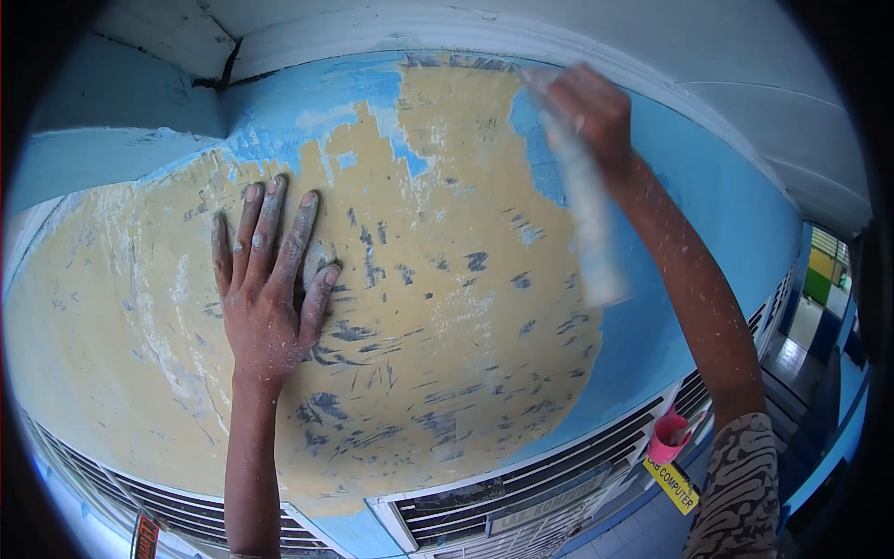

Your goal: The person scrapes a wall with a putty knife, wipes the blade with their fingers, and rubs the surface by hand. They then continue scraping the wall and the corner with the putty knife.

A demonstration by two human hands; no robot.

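Observation:
My left hand (pixel 270 289) lies flat on the bare tan part of the wall (pixel 447 242), its fingers spread and spotted with pale residue. Up at the right, near the wall's top edge, my right hand (pixel 591 116) is closed round a long whitish tool (pixel 591 224), blurred by motion. One end of the tool is near the top of the tan area; its other end hangs down over the border with the blue paint (pixel 652 317). Scraped grey marks and white streaks cover the tan surface. Blue patches with ragged edges remain at the upper left.
White ceiling trim (pixel 521 33) curves above the wall, and a beam (pixel 130 149) juts out at the upper left. Louvred windows (pixel 521 494) run below. At the lower right are a pink container (pixel 667 438) and a yellow sign (pixel 672 484). A corridor (pixel 810 326) extends at the far right.

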